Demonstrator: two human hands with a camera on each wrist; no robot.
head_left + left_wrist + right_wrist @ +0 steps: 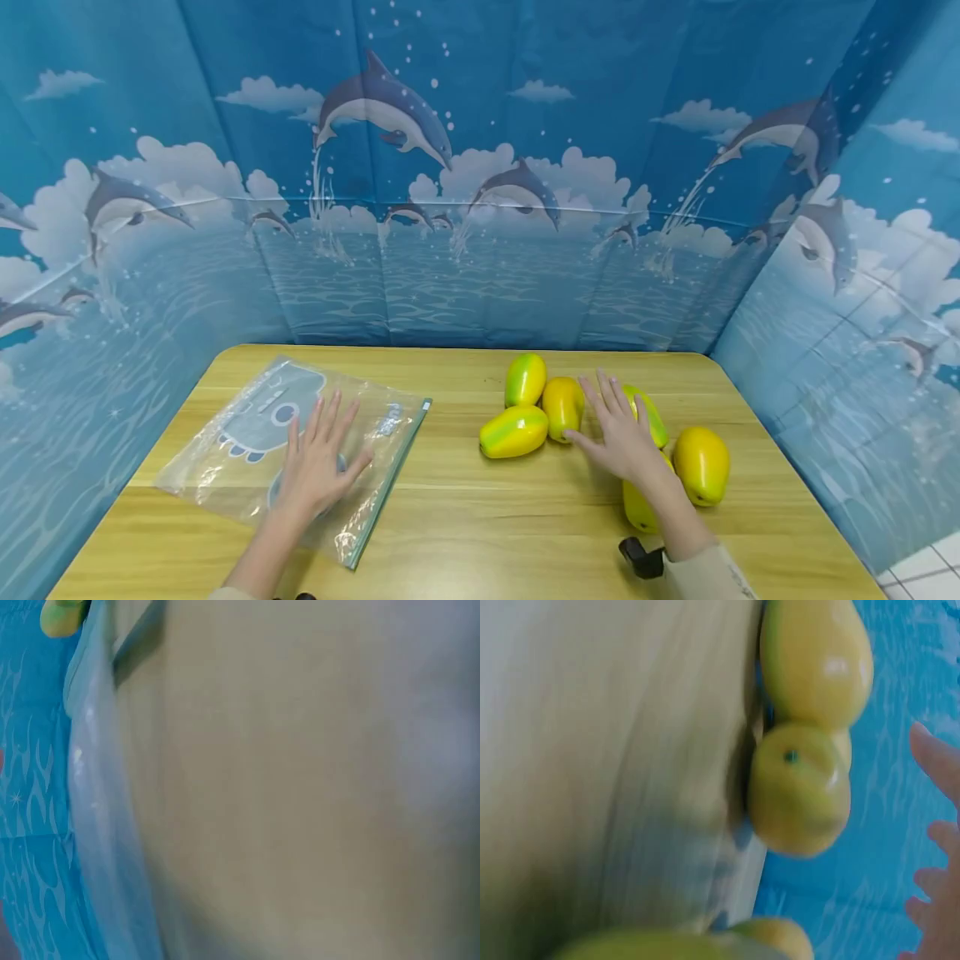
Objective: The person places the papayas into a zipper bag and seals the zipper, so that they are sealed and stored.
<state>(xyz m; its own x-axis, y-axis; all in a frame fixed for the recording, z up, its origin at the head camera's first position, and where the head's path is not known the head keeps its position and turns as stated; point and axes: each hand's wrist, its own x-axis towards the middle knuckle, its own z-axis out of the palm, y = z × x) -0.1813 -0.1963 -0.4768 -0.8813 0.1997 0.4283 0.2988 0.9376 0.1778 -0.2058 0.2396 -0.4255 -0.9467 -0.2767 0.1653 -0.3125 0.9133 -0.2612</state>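
Mangoes sit loose on the table under the flat, empty right hand, the left hand presses the bag flat, so a bump could roll one off.

A wooden table with rounded corners stands inside blue curtain walls printed with dolphins, clouds and sea. White floor tiles show at right.

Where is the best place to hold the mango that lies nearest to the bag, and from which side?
Probably from above, across the middle of the yellow-green mango. It lies on its side, long axis left to right, with bare table in front. The right hand, fingers spread, is already beside it.
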